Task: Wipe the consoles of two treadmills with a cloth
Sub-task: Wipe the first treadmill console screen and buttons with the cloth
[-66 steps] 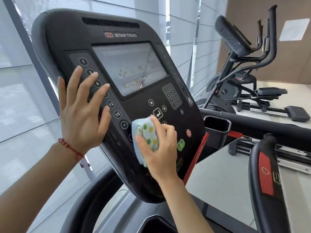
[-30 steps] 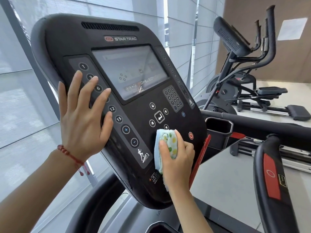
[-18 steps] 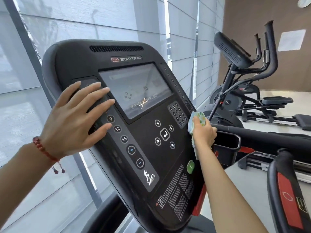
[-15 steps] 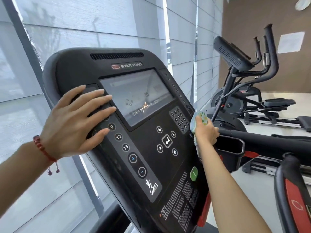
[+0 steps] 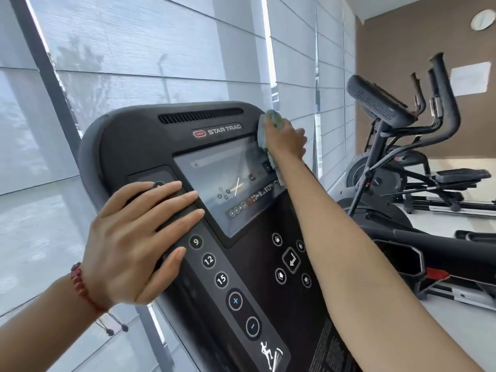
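A black Star Trac treadmill console with a screen and round buttons fills the middle of the view. My left hand lies flat, fingers spread, on the console's left button strip. My right hand is stretched up to the console's top right corner and presses a pale cloth with green and yellow dots against the edge beside the screen. My right forearm crosses the console's right side and hides the keypad there.
Grey window blinds stand close behind the console. To the right are a black elliptical trainer and a black handrail with a cup holder. A brown wall with a clock closes the room at the back right.
My right hand has carried the cloth from the console's lower middle, along its right edge, up to the top right corner. My left hand has stayed flat on the left side. The view has tilted upward.
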The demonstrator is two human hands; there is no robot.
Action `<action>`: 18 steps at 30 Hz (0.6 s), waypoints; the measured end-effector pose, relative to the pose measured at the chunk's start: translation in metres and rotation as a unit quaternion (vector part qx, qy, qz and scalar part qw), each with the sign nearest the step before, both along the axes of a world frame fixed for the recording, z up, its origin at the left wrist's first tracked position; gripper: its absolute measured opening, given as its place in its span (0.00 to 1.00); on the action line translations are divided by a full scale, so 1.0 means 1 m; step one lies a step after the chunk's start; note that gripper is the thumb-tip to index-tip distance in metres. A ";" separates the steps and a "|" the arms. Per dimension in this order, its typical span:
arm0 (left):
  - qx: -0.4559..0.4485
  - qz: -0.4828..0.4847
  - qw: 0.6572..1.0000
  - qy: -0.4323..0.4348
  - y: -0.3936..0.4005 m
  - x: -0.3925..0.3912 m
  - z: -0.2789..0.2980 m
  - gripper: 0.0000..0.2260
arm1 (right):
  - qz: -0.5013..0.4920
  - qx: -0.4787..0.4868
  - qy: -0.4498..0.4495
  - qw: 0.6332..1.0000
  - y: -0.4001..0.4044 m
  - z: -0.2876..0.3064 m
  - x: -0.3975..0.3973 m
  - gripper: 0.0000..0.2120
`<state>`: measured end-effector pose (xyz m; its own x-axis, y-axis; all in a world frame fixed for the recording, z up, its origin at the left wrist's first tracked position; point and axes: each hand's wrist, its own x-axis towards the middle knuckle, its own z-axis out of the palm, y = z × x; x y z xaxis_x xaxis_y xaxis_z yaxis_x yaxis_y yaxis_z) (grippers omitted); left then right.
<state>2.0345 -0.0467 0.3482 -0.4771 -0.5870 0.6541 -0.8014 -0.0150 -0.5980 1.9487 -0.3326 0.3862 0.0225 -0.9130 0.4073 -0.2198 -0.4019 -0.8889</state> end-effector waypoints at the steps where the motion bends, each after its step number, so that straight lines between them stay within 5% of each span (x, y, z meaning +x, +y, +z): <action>1: 0.000 -0.003 1.000 -0.001 0.000 0.000 0.000 0.31 | 0.009 -0.013 0.002 1.000 0.000 0.007 0.005 0.32; 10: 0.006 -0.041 0.999 -0.022 0.002 0.012 -0.002 0.22 | 0.010 -0.019 0.012 1.000 -0.022 -0.055 -0.033 0.31; 18: -0.002 -0.045 0.999 -0.021 0.002 0.010 -0.002 0.21 | -0.058 0.090 0.013 0.994 -0.009 -0.167 -0.114 0.29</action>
<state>2.0445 -0.0448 0.3461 -0.5551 -0.5380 0.6344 -0.7733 0.0531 -0.6318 1.8348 -0.3412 0.2190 -0.0782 -0.9680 0.2386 -0.2786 -0.2086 -0.9375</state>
